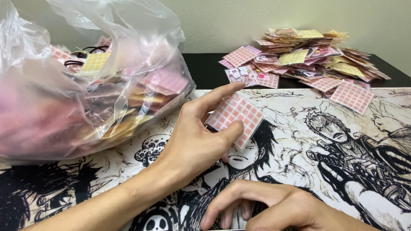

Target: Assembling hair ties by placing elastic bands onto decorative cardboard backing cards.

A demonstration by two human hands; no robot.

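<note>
Covering most of the black table (205,70) is a large desk mat printed with black-and-white comic drawings (299,171), on which both hands are seen. At the far left, a big, crumpled, clear plastic bag (64,85) is slumped on the mat, stuffed with small pink and yellow checked packets. Behind the mat, at the far right, a loose heap of the same small flat packets (308,60) is piled on the table, some pink-checked, some yellow, with one pink one lying just off the heap on the mat's edge. The left hand (192,141) is raised above the mat's middle, and a small square pink-and-white checked card packet (234,119) is pinched between its thumb and forefinger, tilted on a corner. The right hand (274,207) is rested on the mat near the lower edge, fingers curled downward, with nothing seen held in it.
</note>
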